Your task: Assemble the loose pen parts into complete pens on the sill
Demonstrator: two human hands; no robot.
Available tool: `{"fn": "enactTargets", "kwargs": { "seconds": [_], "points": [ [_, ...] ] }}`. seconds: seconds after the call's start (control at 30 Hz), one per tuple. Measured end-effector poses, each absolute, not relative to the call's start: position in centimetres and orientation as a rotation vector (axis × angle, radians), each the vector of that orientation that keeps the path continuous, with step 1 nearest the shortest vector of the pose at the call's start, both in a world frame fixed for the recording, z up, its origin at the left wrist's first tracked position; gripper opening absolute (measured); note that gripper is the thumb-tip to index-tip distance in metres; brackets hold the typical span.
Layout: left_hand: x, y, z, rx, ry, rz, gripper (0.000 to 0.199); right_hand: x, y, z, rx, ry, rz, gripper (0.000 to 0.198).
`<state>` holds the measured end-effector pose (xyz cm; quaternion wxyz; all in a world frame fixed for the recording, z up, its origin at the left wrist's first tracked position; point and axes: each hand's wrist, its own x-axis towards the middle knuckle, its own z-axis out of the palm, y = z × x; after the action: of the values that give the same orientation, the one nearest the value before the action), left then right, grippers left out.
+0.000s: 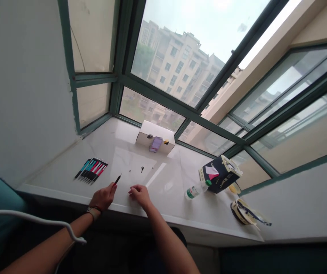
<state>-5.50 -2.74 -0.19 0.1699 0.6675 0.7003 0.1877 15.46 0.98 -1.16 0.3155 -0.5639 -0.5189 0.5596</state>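
My left hand (103, 197) is closed around a pen (118, 179) with a black and red barrel. Its thin tip points up and away from me. Close by on the right, my right hand (141, 195) hovers low over or rests on the white sill, fingers curled together. Whatever those fingertips pinch, if anything, is too small to make out. To the left lies a slanted row of pens (91, 170) in teal, red, pink and black. Beyond my hands are a small dark pen part (142, 169) and a tiny piece (130, 170).
An open white box (159, 137) stands against the window. At the right are a plastic bottle (195, 190) with a green cap, a dark blue carton (220, 173) and a roll of tape (241, 212). A white cable (32, 217) crosses above my left forearm.
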Motion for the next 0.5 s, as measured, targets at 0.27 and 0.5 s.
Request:
{"fn": "enactTargets", "kwargs": {
  "seconds": [0.27, 0.5],
  "points": [
    [-5.4, -2.4, -0.3, 1.861, 1.965, 0.552, 0.052, 22.4, 12.4, 2.7, -2.088, -1.79, 0.501, 0.025],
    [-5.1, -2.3, 0.0, 1.893, 1.946, 0.514, 0.051, 22.7, 17.7, 1.3, -2.161, -1.924, 0.518, 0.022]
  ]
}}
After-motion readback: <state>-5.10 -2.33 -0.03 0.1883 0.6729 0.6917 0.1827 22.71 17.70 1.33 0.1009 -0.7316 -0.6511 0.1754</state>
